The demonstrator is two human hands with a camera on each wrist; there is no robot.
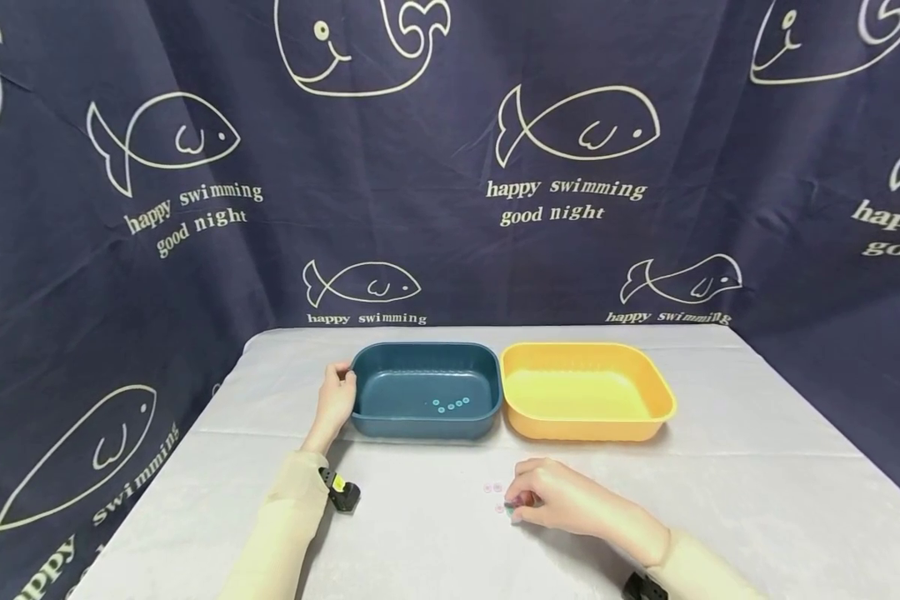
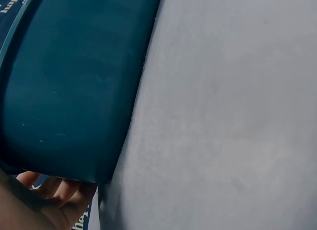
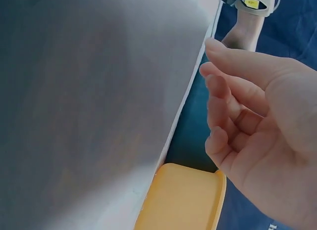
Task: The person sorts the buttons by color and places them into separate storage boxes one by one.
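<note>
The dark blue bin (image 1: 424, 429) stands left of centre with several small light-blue button-like discs (image 1: 451, 407) on its floor. At its left end wall, my left hand (image 1: 337, 396) grips the bin, fingers around the outside in the left wrist view. My right hand (image 1: 562, 497) is low over the table, fingers bent, beside a few small pink discs (image 1: 492, 487). A small teal piece (image 1: 510, 507) shows at its thumb and fingertips in the head view; whether they pinch it is unclear. In the right wrist view, thumb and forefinger look slightly apart, with no disc visible between them.
A yellow bin (image 1: 585, 428) stands close against the right side of the blue bin. Both are on a pale cloth-covered table (image 1: 412, 533). Behind hangs a navy curtain (image 1: 450, 208) printed with white fish and whales. Each wrist wears a black camera band (image 1: 342, 492).
</note>
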